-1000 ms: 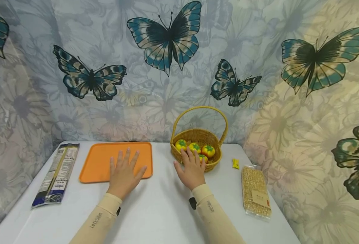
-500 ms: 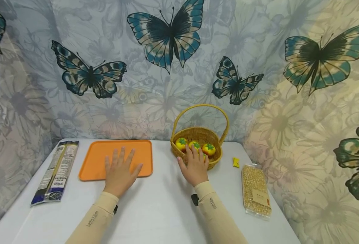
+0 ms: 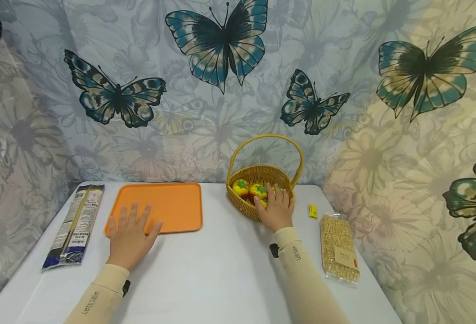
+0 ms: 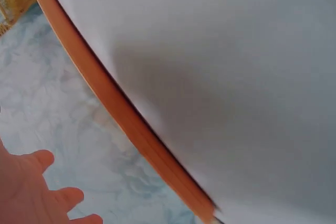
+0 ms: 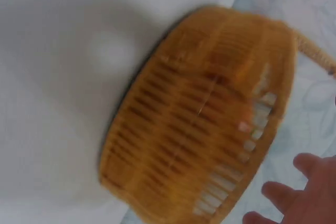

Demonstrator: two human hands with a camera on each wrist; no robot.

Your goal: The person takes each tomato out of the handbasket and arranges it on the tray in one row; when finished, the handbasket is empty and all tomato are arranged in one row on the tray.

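My left hand (image 3: pixel 129 243), fingers spread, hovers over the front left corner of the orange tray (image 3: pixel 169 204) and holds nothing. In the left wrist view its fingertips appear at the lower left, apart from the tray's edge (image 4: pixel 123 111). My right hand (image 3: pixel 277 211) is at the front right of the wicker basket (image 3: pixel 238 201), fingers extended over its rim. Several yellow-and-red toy fruits with green tops, such as the leftmost fruit (image 3: pixel 240 187), lie in the basket; the hand partly hides some. In the right wrist view the fingers stay apart from the basket wall (image 5: pixel 178 124).
A long dark-and-clear packet (image 3: pixel 74 227) lies at the table's left. On the right are a small yellow wrapped piece (image 3: pixel 312 211) and a clear bag of yellow kernels (image 3: pixel 339 247). The basket's tall handle (image 3: pixel 267 136) arches up before the butterfly-print cloth backdrop (image 3: pixel 213 135).
My left hand has moved left and toward me across the tray. My right hand has shifted right along the basket, uncovering the middle fruit and covering the right one.
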